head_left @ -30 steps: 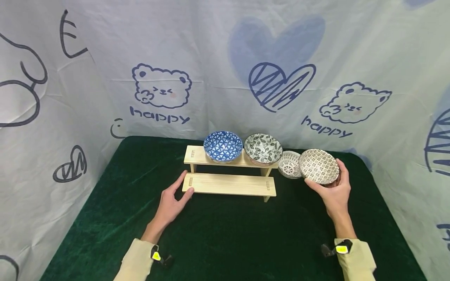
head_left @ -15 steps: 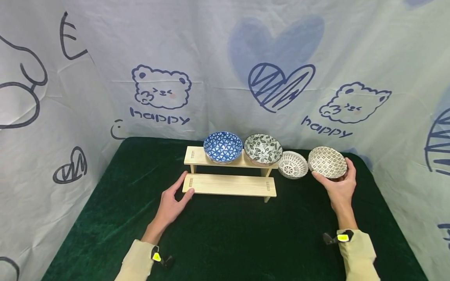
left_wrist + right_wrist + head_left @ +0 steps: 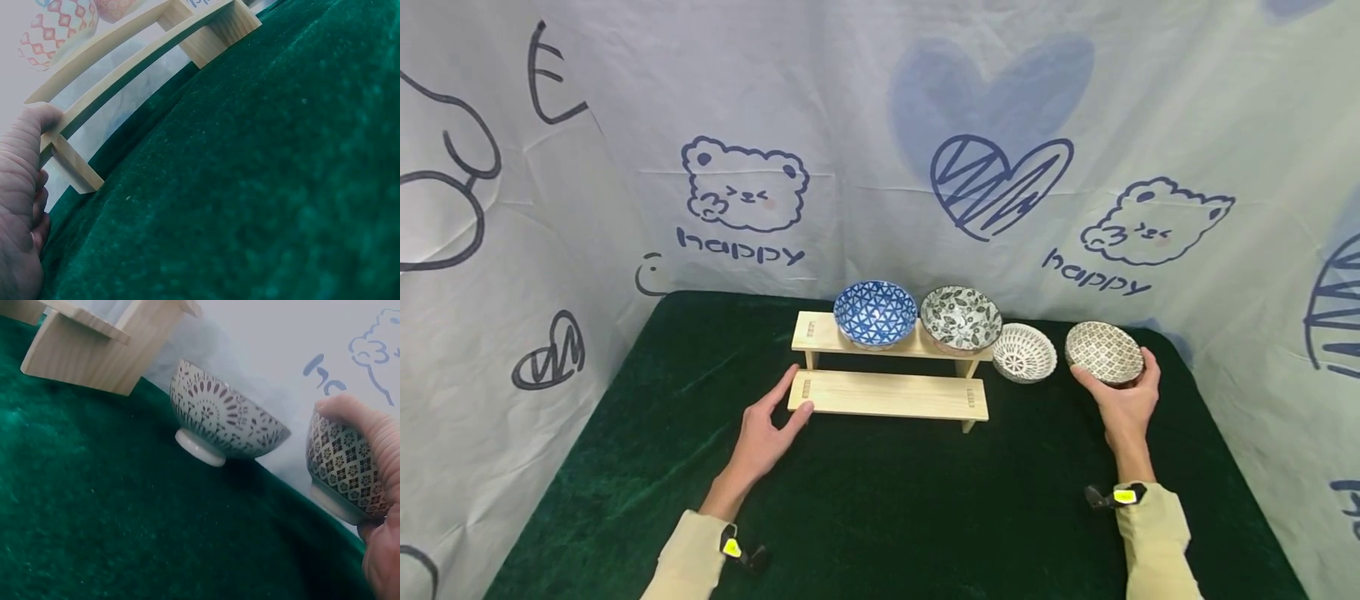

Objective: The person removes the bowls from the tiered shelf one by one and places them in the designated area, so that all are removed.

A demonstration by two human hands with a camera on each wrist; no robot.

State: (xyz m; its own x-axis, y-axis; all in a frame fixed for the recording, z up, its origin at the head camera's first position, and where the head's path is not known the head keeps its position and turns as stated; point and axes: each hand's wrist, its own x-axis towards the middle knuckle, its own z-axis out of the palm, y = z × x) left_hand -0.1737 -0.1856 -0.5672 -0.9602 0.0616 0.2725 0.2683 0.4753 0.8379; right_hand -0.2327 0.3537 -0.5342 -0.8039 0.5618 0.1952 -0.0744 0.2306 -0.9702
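Observation:
My right hand point(image 3: 1129, 414) holds a small bowl point(image 3: 1104, 353) with a brown lattice pattern, thumb at the near rim and fingers round its right side. In the right wrist view this bowl point(image 3: 345, 464) stands nearly upright; whether its foot touches the cloth I cannot tell. Just left of it sits a white bowl point(image 3: 1025, 352) with a dark petal pattern. My left hand point(image 3: 763, 435) holds the left end of the two-tier wooden shelf point(image 3: 887, 393), thumb at the front edge of the lower board. A blue bowl point(image 3: 876, 313) and a leaf-patterned bowl point(image 3: 961, 318) sit on the upper board.
Dark green cloth point(image 3: 880, 508) covers the table. Behind and at both sides hangs a pale curtain point(image 3: 865, 108) with blue drawings, close behind the shelf and bowls.
My right hand has carried the lattice bowl to the right, away from the petal-patterned bowl, then slightly lower. My left hand and the shelf stay where they were.

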